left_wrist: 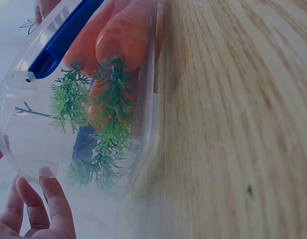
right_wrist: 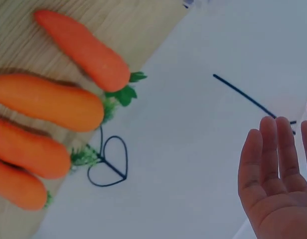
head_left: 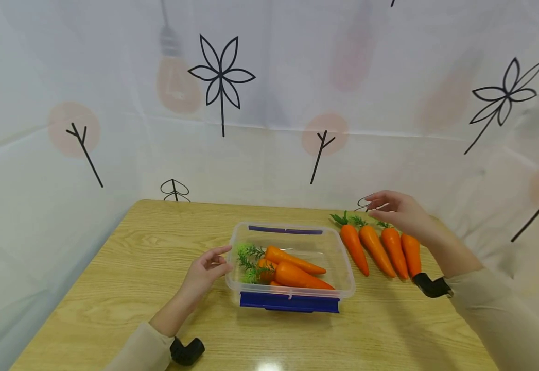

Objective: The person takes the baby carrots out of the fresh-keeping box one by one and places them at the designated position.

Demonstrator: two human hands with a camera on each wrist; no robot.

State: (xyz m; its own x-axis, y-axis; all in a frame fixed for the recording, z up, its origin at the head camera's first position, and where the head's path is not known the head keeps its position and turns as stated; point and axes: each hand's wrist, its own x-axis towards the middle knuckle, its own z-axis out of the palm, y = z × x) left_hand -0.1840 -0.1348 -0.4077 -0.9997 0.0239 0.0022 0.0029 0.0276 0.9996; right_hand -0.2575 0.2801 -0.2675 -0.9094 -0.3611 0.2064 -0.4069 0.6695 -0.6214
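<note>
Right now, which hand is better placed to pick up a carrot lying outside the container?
Probably the right hand: empty and near the loose carrots, while the left hand is across the container from them.

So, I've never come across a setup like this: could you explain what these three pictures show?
There is no machine here, just a person's two bare hands. The widest picture comes from a camera on the head, looking forward and down; the other two come from cameras on the left and right wrists.

On the light wood-grain table stands a clear plastic box with blue clips, holding several orange carrots with feathery green tops. Four more orange, green-topped carrots lie to its right. Behind hangs a pale sheet with plant drawings.

The left hand has its fingertips at the box's left edge. The right hand is raised by the loose carrots, holding nothing.
</note>
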